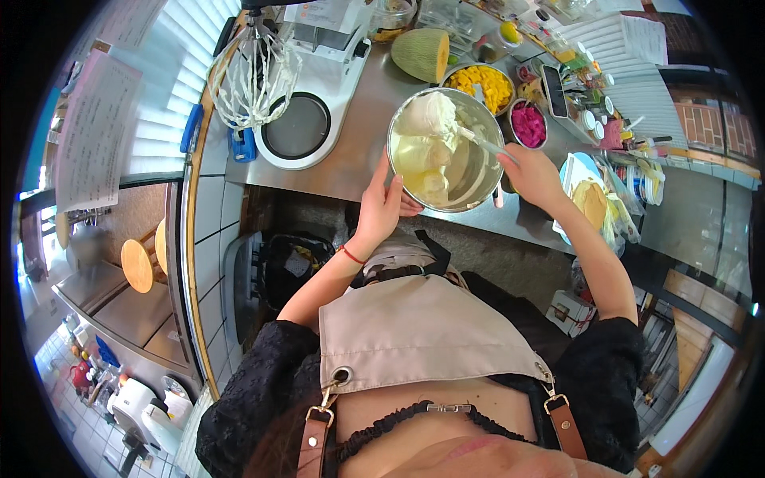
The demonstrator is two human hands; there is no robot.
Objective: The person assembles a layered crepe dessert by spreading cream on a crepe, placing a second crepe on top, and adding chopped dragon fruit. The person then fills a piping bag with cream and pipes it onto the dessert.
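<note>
A metal mixing bowl point(483, 191) is tipped toward me at the counter's front edge. Inside it are a mound of white cream point(430, 115) and a smoother pale-yellow mass. My left hand point(381, 199) grips the bowl's lower left side, thumb up along the wall and fingers curled beneath. With my right hand point(526, 171), at the bowl's right rim, I hold the handle of a spatula point(480, 141). Its blade end is smeared with cream and rests in the mixture. My right fingers wrap round the handle and partly hide its end.
At the left stands a white stand mixer point(339, 88) with a cream-coated whisk point(259, 76). Behind the bowl are a cut melon point(418, 56), a bowl of yellow fruit pieces point(482, 86) and a container of pink fruit pieces point(528, 125). A phone point(554, 92) leans beside several jars.
</note>
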